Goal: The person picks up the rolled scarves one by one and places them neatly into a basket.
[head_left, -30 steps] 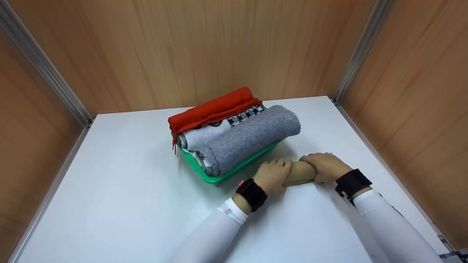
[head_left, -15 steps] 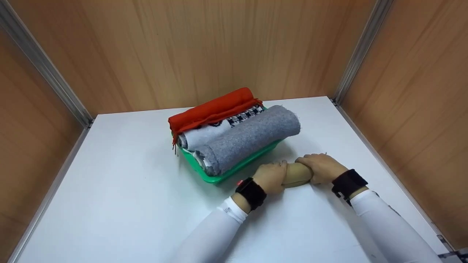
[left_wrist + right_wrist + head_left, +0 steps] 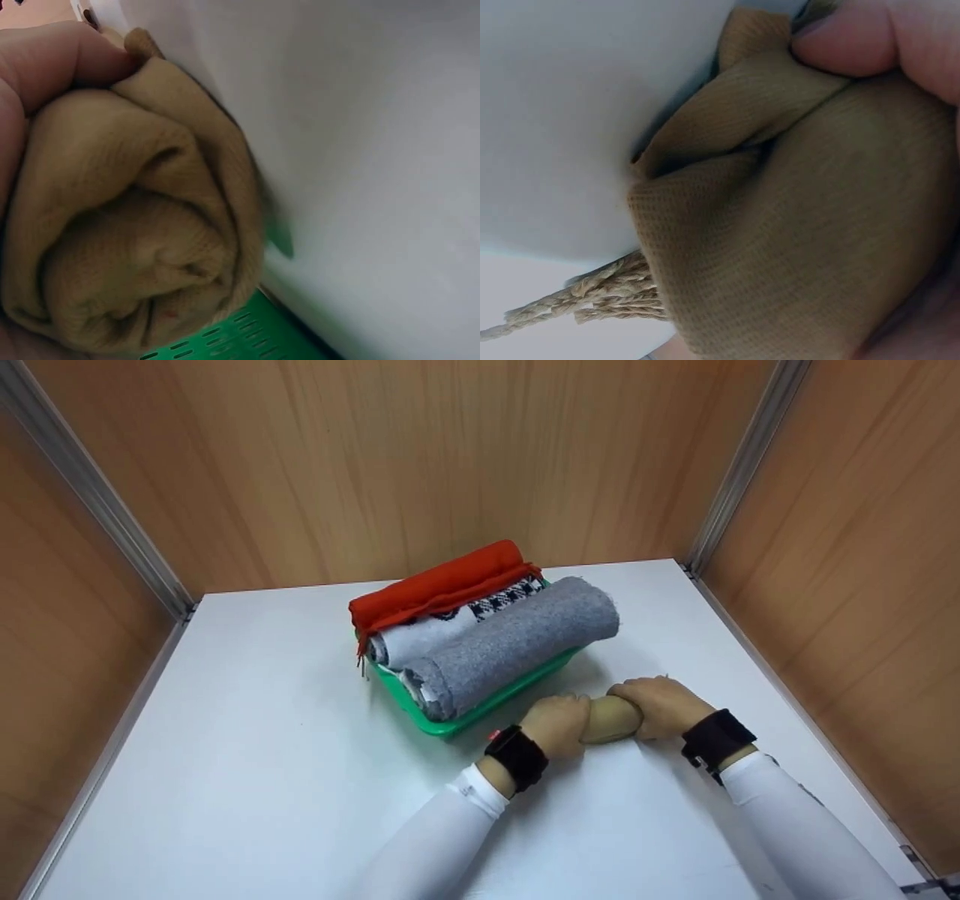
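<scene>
A tan rolled scarf (image 3: 611, 718) lies on the white table, gripped at both ends. My left hand (image 3: 556, 726) curls round its left end, and my right hand (image 3: 660, 706) round its right end. Seen from the left wrist, the roll (image 3: 135, 225) shows its spiral end, with the thumb or a finger on its upper edge. In the right wrist view twisted fringe cords (image 3: 592, 296) stick out from the cloth (image 3: 795, 210), which fingers hold at the upper right.
Just behind my hands stands a green basket (image 3: 442, 727). In it lie a red rolled scarf (image 3: 442, 581), a white and black patterned roll (image 3: 431, 637) and a grey roll (image 3: 517, 649). Wooden panels (image 3: 480, 457) wall the white table (image 3: 247, 750) at the back and sides.
Both hands still grip the tan scarf. My right hand has shifted slightly left, closer to the left one, and less of the roll shows between them. The basket stays put.
</scene>
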A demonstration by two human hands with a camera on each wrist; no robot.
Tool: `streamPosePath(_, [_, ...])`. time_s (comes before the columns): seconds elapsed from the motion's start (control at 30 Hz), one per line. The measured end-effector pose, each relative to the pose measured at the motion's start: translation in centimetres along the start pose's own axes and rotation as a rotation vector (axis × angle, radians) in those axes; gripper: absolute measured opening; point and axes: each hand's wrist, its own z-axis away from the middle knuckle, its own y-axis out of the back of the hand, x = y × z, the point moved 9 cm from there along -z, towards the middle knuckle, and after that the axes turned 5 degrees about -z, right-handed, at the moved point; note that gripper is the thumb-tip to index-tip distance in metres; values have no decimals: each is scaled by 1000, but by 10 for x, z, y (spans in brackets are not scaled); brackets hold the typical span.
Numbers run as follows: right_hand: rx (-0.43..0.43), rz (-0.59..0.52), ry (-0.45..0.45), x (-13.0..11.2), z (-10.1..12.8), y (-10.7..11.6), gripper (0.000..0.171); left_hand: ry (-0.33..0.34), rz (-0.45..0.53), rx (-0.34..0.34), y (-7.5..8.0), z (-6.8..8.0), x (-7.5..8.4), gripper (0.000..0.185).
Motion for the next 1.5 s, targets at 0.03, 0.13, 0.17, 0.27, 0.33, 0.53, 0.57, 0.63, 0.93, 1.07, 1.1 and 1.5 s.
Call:
streamPosePath(0.03, [5,0,8,-1,0,1,61,-2,1,6,1,1,0,49])
streamPosePath(0.13, [23,2,34,-5,1,5,58,-9,-8,26,4,3,1,48])
streamPosePath(0.17, [31,4,42,-6,1,7,57,-12,-14,32,5,3,2,49])
streamPosePath(0.27, [54,10,70,-10,2,12,54,-19,-39,50,10,6,3,51])
streamPosePath(0.33, [70,16,85,-12,2,16,54,-21,-53,62,13,7,4,51])
streamPosePath(0.53, [109,48,108,-18,3,27,57,-13,-81,91,22,10,5,54])
streamPosePath(0.57, [113,54,109,-18,4,29,56,-10,-85,95,23,10,6,54])
streamPosePath(0.63, [120,67,110,-20,4,32,56,-8,-95,109,26,11,6,54])
streamPosePath(0.93, [181,118,150,-30,8,50,56,8,-162,227,47,19,8,44])
streamPosePath(1.07, [197,128,160,-35,9,60,60,23,-181,246,58,23,9,50])
streamPosePath(1.1, [200,125,159,-36,9,62,61,27,-185,247,61,24,10,50])
streamPosePath(1.5, [225,149,162,-55,13,91,64,57,-248,310,96,42,15,45])
